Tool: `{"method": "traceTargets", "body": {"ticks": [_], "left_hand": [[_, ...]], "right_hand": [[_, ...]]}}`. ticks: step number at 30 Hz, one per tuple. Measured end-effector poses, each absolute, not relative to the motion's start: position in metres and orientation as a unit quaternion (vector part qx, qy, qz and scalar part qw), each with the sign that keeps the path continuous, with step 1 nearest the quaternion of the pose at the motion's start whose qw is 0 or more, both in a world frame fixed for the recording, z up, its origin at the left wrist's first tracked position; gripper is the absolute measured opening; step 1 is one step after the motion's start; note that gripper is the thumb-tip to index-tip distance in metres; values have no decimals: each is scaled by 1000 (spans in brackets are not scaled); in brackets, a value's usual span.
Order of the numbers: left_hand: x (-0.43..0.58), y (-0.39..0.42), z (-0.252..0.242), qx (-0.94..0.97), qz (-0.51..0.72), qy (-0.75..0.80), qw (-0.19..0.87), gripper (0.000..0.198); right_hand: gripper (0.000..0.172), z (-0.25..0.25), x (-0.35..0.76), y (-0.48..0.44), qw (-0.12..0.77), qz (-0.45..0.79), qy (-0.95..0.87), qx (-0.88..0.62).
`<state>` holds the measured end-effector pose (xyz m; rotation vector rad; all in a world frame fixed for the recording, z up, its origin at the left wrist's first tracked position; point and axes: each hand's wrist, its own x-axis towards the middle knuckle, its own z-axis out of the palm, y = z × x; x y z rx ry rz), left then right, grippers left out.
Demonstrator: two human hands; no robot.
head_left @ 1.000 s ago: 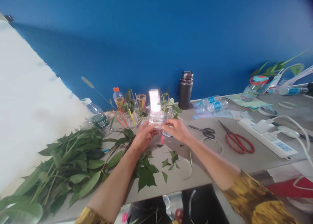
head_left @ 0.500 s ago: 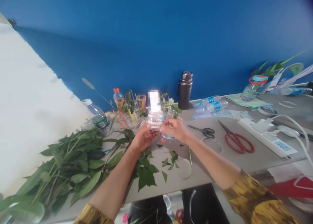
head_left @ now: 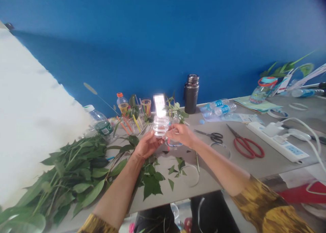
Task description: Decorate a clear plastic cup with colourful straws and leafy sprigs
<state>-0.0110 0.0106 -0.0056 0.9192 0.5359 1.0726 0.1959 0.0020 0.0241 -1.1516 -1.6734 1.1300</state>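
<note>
Between my hands stands a clear ribbed plastic bottle (head_left: 161,127), its upper part lost in bright glare and a blurred patch. My left hand (head_left: 147,144) is curled round its lower left side, near the base. On the right, my right hand (head_left: 181,135) pinches at the bottle's lower edge, its fingertips partly hidden. A thin blue-and-white strip (head_left: 174,145) curves just below the right hand, close to a short red piece. Cut green leaf scraps (head_left: 152,183) lie on the table (head_left: 209,178) beneath my forearms.
Leafy branches (head_left: 76,172) cover the left side. Behind are a green-labelled bottle (head_left: 103,127), an orange-capped bottle (head_left: 122,104), a cup of straws (head_left: 146,107) and a dark thermos (head_left: 191,95). Rightward lie black scissors (head_left: 216,137), red-handled scissors (head_left: 247,146), blue-labelled bottles (head_left: 225,109) and a power strip (head_left: 277,141).
Both hands stay at the bottle with almost the same grip. The whole view has shifted very slightly, and the glare on the bottle's upper part looks a little different.
</note>
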Motion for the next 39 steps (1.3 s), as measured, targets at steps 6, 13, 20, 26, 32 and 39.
{"method": "traceTargets", "body": {"ticks": [6, 13, 20, 26, 32, 39], "left_hand": [[-7, 7, 2, 428, 497, 264, 707, 38], [0, 5, 1, 491, 527, 286, 631, 46], [-6, 9, -3, 465, 505, 238, 687, 53], [-7, 9, -5, 464, 509, 225, 689, 58], [-8, 8, -1, 451, 528, 248, 676, 51], [-11, 12, -6, 445, 516, 229, 695, 44]], "right_hand": [[38, 20, 198, 5, 407, 418, -660, -472], [37, 19, 193, 4, 407, 360, -677, -496], [36, 25, 195, -1, 411, 395, -690, -446], [41, 28, 198, -3, 411, 406, -692, -433], [35, 24, 196, -1, 395, 346, -708, -471], [19, 29, 200, -4, 375, 337, -748, -432]]}}
